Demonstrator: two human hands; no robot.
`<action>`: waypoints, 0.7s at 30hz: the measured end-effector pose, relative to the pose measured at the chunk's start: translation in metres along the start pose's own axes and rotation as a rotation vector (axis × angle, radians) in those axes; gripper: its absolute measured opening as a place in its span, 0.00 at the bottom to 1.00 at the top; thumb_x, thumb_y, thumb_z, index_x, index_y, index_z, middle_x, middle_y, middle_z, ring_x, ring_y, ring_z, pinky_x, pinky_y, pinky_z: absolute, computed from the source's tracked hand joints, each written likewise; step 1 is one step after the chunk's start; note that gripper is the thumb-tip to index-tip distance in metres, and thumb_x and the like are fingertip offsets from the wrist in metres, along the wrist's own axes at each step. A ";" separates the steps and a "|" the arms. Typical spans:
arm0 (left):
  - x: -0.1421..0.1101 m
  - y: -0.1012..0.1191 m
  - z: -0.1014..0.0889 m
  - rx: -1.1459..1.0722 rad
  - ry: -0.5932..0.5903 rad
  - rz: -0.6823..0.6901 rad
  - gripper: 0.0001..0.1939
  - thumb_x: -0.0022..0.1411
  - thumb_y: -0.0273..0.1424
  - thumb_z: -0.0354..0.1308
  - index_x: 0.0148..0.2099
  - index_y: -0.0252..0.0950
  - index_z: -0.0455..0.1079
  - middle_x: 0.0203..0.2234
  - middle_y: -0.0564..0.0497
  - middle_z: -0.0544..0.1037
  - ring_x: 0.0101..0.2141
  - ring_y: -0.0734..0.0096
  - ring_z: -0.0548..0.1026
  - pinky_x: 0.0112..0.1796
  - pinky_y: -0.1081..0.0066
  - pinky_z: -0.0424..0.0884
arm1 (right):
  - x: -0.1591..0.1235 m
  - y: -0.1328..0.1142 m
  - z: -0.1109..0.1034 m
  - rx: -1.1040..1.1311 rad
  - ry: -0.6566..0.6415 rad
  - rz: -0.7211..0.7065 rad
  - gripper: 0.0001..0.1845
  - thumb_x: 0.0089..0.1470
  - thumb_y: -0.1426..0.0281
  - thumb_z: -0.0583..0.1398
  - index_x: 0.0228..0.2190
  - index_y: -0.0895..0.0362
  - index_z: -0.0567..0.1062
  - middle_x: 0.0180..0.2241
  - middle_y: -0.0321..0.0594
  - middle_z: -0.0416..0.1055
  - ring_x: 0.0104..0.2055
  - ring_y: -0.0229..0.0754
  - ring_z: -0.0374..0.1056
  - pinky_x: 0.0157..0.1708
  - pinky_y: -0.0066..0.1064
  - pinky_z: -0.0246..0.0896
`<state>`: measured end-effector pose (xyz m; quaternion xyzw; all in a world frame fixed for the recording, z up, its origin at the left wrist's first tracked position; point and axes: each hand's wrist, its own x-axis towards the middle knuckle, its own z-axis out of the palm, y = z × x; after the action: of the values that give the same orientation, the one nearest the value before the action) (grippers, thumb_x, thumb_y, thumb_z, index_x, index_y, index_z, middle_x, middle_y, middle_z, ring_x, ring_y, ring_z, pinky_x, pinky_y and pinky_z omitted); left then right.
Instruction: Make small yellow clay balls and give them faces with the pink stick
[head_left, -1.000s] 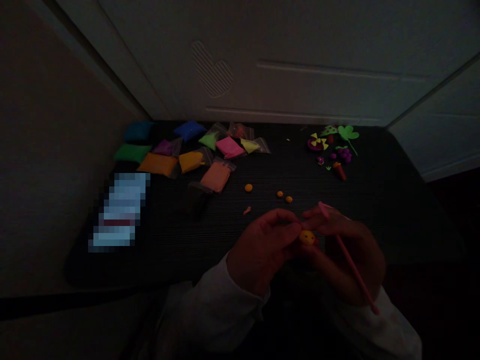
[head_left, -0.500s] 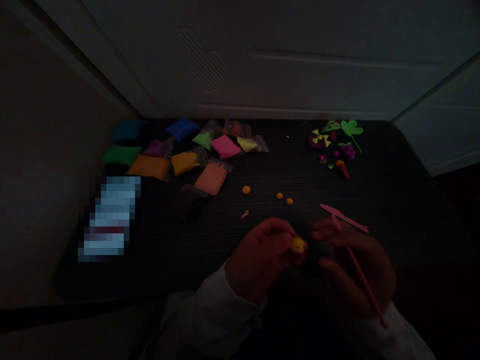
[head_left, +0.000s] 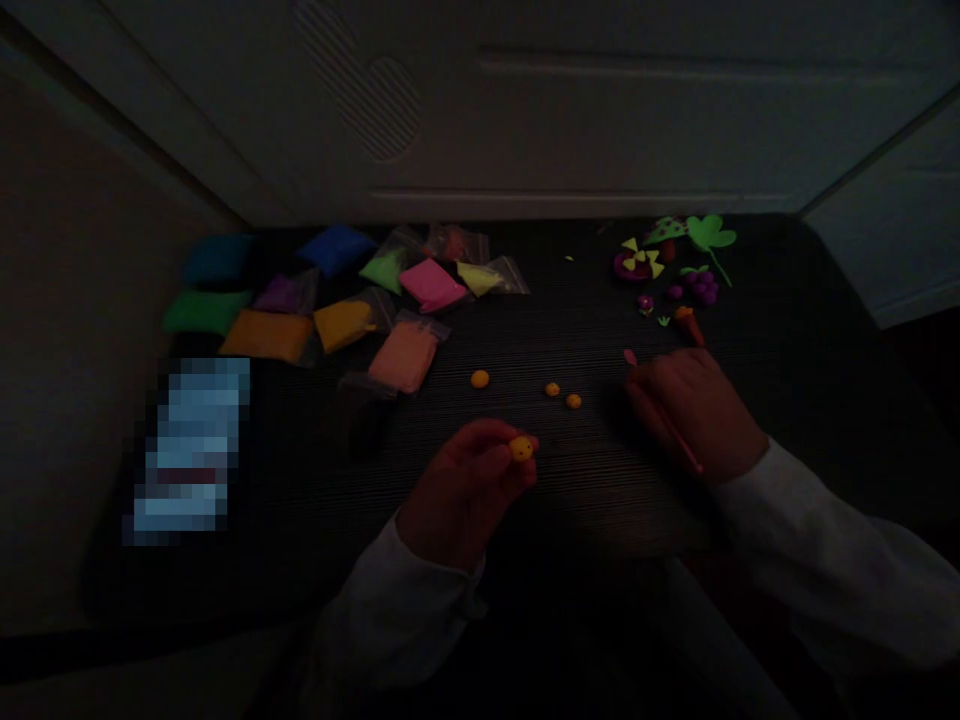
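My left hand point(head_left: 469, 485) pinches a small yellow clay ball point(head_left: 521, 448) with dark dots on it between thumb and fingertips, a little above the table front. Out to the right, my right hand point(head_left: 690, 405) is closed, knuckles up, low over the tabletop. A thin pink modelling tool point(head_left: 684, 445) runs along its palm side. Beyond the fingers pokes a pink flat tip point(head_left: 630, 357); whether it belongs to that same tool I cannot tell. Between the hands and the bags lie a plain yellow ball point(head_left: 480, 379) and two smaller speckled balls point(head_left: 552, 389).
Bags of coloured clay, among them a peach one point(head_left: 405, 355), cover the back left. A bright, pixelated panel point(head_left: 187, 450) lies at the left. Finished clay pieces stand at the back right: a green clover point(head_left: 709, 232), purple grapes point(head_left: 701, 287), a carrot-like cone point(head_left: 688, 325).
My right hand has swung away from my left, forward and right onto the table, and closed. The pink knife lying there is now mostly covered. My left hand moved left with the ball.
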<state>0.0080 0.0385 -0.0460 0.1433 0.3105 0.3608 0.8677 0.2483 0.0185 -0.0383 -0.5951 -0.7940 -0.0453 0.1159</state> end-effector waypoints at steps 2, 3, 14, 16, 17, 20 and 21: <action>0.001 -0.001 0.000 0.002 0.025 -0.012 0.07 0.44 0.25 0.66 0.30 0.36 0.73 0.26 0.53 0.79 0.25 0.79 0.75 0.30 0.79 0.73 | 0.006 0.002 0.006 -0.060 -0.057 -0.042 0.08 0.56 0.70 0.51 0.33 0.59 0.69 0.29 0.39 0.69 0.33 0.42 0.62 0.37 0.36 0.53; 0.001 -0.001 0.000 0.002 0.040 -0.012 0.07 0.44 0.25 0.66 0.30 0.36 0.73 0.26 0.53 0.79 0.25 0.79 0.75 0.29 0.79 0.73 | 0.008 0.003 0.009 -0.086 -0.083 -0.058 0.09 0.56 0.70 0.51 0.36 0.58 0.69 0.32 0.40 0.70 0.35 0.43 0.62 0.38 0.36 0.52; 0.000 -0.001 -0.001 -0.002 0.092 -0.049 0.06 0.45 0.25 0.65 0.30 0.36 0.75 0.27 0.52 0.80 0.26 0.77 0.76 0.30 0.79 0.74 | 0.005 0.001 0.016 -0.120 -0.180 -0.051 0.23 0.53 0.71 0.54 0.52 0.51 0.61 0.48 0.42 0.66 0.43 0.48 0.60 0.41 0.41 0.50; 0.000 0.000 0.000 -0.007 0.094 -0.058 0.07 0.44 0.24 0.66 0.29 0.37 0.75 0.27 0.52 0.80 0.26 0.76 0.77 0.29 0.79 0.74 | 0.005 0.002 0.017 -0.090 -0.160 -0.027 0.24 0.53 0.70 0.54 0.53 0.50 0.61 0.47 0.42 0.67 0.42 0.48 0.61 0.40 0.42 0.50; 0.000 0.000 0.001 -0.010 0.097 -0.061 0.07 0.44 0.24 0.66 0.29 0.37 0.74 0.27 0.52 0.80 0.26 0.76 0.77 0.29 0.79 0.74 | 0.006 0.003 0.017 -0.073 -0.146 -0.011 0.24 0.53 0.70 0.54 0.52 0.50 0.61 0.46 0.42 0.67 0.42 0.48 0.61 0.40 0.42 0.51; 0.000 0.000 0.002 -0.023 0.100 -0.058 0.07 0.44 0.23 0.65 0.29 0.36 0.74 0.28 0.52 0.80 0.27 0.76 0.77 0.30 0.80 0.74 | 0.005 0.006 0.014 -0.016 -0.071 0.030 0.21 0.53 0.70 0.52 0.50 0.52 0.64 0.43 0.43 0.68 0.40 0.48 0.62 0.39 0.42 0.52; 0.000 -0.001 0.002 -0.029 0.097 -0.055 0.07 0.44 0.23 0.65 0.29 0.36 0.74 0.28 0.52 0.80 0.27 0.76 0.77 0.30 0.80 0.74 | 0.004 0.007 0.012 0.009 -0.034 0.045 0.20 0.53 0.71 0.52 0.49 0.53 0.66 0.43 0.44 0.69 0.40 0.48 0.63 0.39 0.42 0.53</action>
<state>0.0094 0.0382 -0.0451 0.1043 0.3506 0.3477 0.8633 0.2519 0.0269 -0.0495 -0.6129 -0.7825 -0.0288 0.1061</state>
